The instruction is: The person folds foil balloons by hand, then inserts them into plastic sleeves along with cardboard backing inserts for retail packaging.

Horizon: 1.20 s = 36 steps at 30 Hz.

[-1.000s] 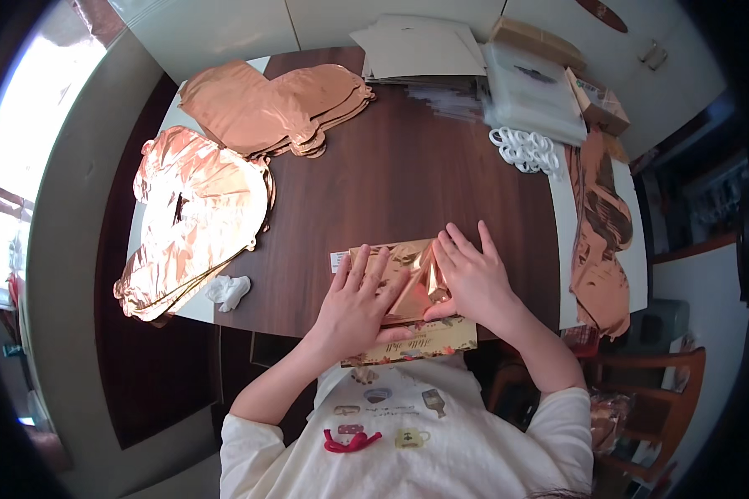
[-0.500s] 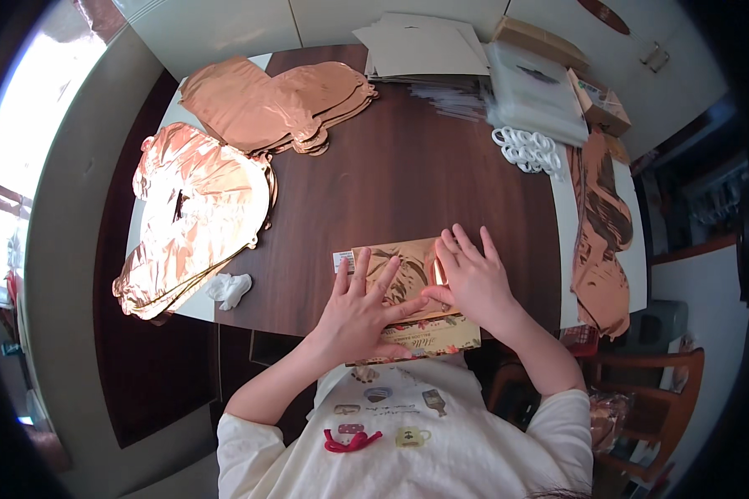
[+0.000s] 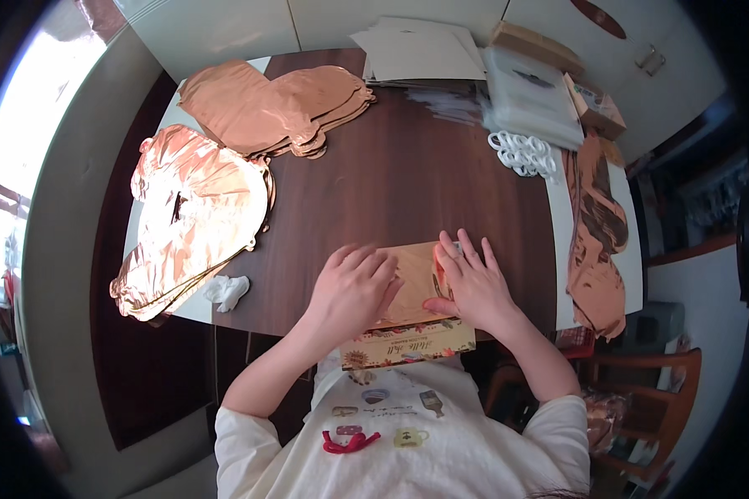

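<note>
A folded copper-coloured foil balloon [image 3: 416, 287] lies at the table's near edge. From under it a cream printed card [image 3: 412, 343] with a leafy border sticks out toward me, over the edge. My right hand [image 3: 478, 287] rests on the foil's right side, fingers stretched out and spread, thumb across its near part. At the left side, my left hand [image 3: 351, 291] has its fingers curled together against the foil's edge. Its fingertips are turned down and hidden, so what they pinch does not show.
Flat foil balloons lie in two stacks, a matt one [image 3: 266, 108] and a shiny one [image 3: 195, 208], at the left. A crumpled white wad [image 3: 226, 292] is nearby. White rings [image 3: 522, 153], clear bags [image 3: 531, 96] and grey cards [image 3: 424, 51] sit far right; more foil [image 3: 595, 241] lines the right edge.
My left hand has lifted from lying spread on the foil and card, drawn left and curled its fingers, uncovering more of the card. My right hand stays nearly in place.
</note>
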{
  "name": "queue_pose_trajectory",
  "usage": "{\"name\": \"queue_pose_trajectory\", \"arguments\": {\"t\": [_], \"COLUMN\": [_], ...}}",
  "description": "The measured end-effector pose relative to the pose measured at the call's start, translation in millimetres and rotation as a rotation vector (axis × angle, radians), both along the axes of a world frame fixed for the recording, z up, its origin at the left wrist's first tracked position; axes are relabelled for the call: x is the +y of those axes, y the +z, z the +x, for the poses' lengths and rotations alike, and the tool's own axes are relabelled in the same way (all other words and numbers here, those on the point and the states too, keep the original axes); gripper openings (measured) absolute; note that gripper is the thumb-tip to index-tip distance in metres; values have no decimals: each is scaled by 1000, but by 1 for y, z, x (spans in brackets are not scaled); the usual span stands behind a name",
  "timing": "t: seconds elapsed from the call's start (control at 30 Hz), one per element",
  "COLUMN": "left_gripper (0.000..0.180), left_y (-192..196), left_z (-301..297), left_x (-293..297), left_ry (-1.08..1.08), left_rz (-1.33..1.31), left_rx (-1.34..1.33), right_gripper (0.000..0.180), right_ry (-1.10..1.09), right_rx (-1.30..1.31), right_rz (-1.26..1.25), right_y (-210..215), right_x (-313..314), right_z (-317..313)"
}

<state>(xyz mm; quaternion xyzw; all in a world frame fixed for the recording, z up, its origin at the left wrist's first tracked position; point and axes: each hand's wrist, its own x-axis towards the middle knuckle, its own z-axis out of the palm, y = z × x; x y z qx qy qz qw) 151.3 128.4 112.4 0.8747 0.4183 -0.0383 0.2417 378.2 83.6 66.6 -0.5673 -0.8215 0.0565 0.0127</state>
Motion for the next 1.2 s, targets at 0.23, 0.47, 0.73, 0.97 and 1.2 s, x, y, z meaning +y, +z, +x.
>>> {"name": "queue_pose_trajectory", "arguments": {"t": [0.23, 0.47, 0.73, 0.97, 1.2], "left_gripper": [64, 63, 60, 62, 66], "left_y": [-56, -55, -49, -50, -52], "left_z": [13, 9, 9, 11, 9], "left_x": [2, 4, 6, 3, 1], "left_ry": [-237, -274, -314, -296, -274], "left_rz": [434, 395, 375, 369, 369], "left_rx": [-164, -170, -130, -97, -126], "right_gripper": [92, 80, 19, 15, 20], "right_ry": [10, 158, 395, 437, 28], "right_rx": [18, 152, 265, 272, 282], "right_rz": [-10, 314, 422, 564, 730], "right_y": [4, 6, -1, 19, 55], "right_x": [-1, -27, -82, -96, -146], "right_z": [1, -7, -38, -16, 64]}}
